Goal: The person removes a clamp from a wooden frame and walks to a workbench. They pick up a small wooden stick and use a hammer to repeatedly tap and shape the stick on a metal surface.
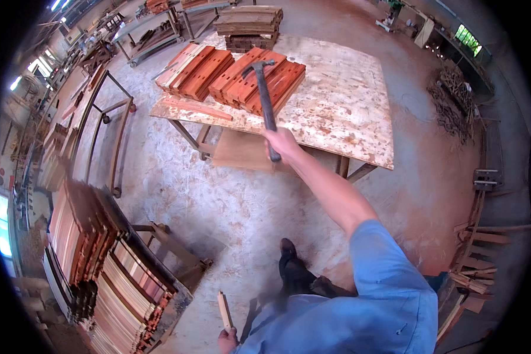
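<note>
Nearest the body, at the lower edge, the left hand [228, 340] is closed on the lower end of a pale wood strip [224, 311]. The strip stands up from the fist, tilted slightly, most of its length free; the low hold appears to keep it clear of the legs. Ahead and to the right of this hand, one dark shoe [287, 246] shows on the floor.

To the left of the left hand, well within the workspace, is a large pile [124, 289] of slats, laid lengthwise against each other, presumably to save room.

Farther out, the right hand [282, 143], arm extended, is clamped around the hammer [265, 94] low on its handle, the butt projecting past the fist. A grip so near the end would, in the inspector's judgement, give reach and swing. The hammer points away from the body, its head showing over the right bundle [256, 76] of red slats; contact cannot be determined.

Beyond the right hand is the table [348, 88]. A left bundle [194, 68] lies beside the right one, both in close rows, probably for easy counting. A loose lath [197, 108] lies along the near edge, left of the hand. Farthest on the table are stacked planks [249, 22].
</note>
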Tool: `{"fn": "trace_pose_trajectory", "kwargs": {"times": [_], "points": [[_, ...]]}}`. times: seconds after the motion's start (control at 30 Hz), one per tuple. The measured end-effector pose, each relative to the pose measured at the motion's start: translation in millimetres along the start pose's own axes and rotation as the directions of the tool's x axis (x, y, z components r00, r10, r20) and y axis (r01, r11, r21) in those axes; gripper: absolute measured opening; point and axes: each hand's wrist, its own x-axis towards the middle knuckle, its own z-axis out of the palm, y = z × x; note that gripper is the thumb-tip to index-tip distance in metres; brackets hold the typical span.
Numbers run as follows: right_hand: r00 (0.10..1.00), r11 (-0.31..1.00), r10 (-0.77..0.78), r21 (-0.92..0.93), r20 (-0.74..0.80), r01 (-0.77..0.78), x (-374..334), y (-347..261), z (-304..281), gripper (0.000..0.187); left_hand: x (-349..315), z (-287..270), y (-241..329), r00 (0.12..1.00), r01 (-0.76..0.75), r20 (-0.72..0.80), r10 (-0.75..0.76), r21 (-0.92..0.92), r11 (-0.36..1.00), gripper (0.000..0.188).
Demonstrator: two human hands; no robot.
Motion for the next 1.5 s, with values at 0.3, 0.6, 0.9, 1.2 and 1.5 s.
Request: {"fn": "trace_pose_trajectory", "kwargs": {"times": [0.3,0.6,0.9,1.2,1.5], "points": [[0.999,1.0,-0.024,0.015,-0.042,0.025,141,17,48,0.034,-40,-21,151,0.992,0.064,0.125,-0.029,-0.287,0.956,0.023],[0.997,0.968,0.058,-0.24,-0.058,-0.071,-151,154,-64,0.025,31,-5,216,0.908,-0.133,0.34,0.247,-0.324,0.936,0.016],[0.081,0.745,0.054,-0.014,-0.995,-0.667,-668,256,-188,0.03,86,50,287,0.537,-0.6,0.655,0.532,-0.148,0.786,0.039],[-0.398,0.605,-0.185,0.215,-0.899,-0.767,-924,338,-124,0.037,-59,138,301,0.199,-0.838,0.848,0.491,-0.112,0.534,0.029],[-0.155,0.57,-0.173,0.029,-0.973,-0.821,-949,367,-184,0.027,-305,231,164,0.024,-0.622,0.99,0.142,-0.096,0.777,0.017]]}}
